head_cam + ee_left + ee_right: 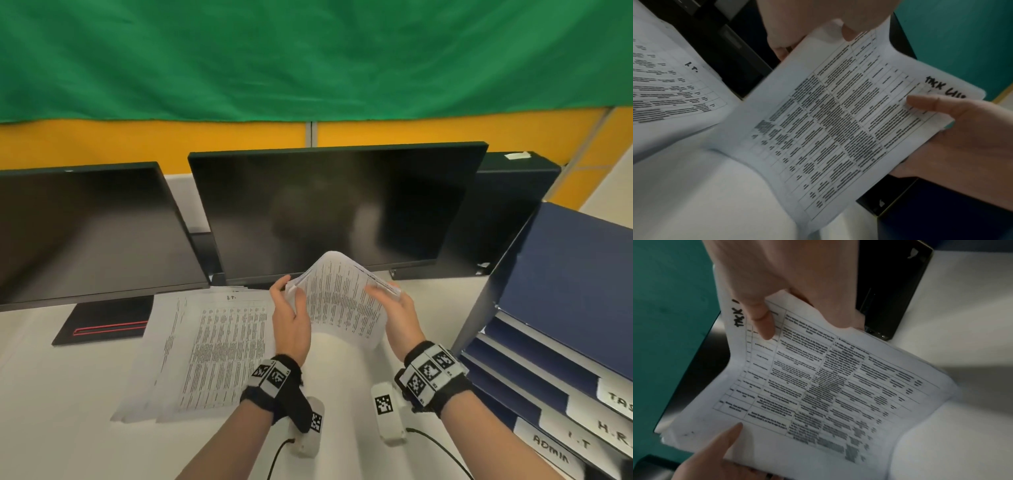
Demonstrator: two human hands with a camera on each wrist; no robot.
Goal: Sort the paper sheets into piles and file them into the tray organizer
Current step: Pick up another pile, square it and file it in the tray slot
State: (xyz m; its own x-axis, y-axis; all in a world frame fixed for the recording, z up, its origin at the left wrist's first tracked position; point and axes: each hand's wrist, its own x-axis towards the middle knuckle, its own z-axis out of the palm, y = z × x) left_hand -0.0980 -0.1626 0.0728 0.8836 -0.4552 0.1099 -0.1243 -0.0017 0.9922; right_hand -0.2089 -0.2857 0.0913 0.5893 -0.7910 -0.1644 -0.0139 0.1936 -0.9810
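Left: pile (209, 349) of printed sheets flat on the surface (61, 394), top one marked "I.T.", in front of two dark monitors (329, 209). Centre: both hands hold a small stack (342, 301) above the surface. Left hand (291, 318) grip closed on its left edge, thumb on top; right hand (399, 311) grip closed on the right edge, thumb across the print. Top sheet has handwritten "TASK…", rest hidden. Right: blue tray organizer (561, 308), labels ADMIN, I.T, H.R.
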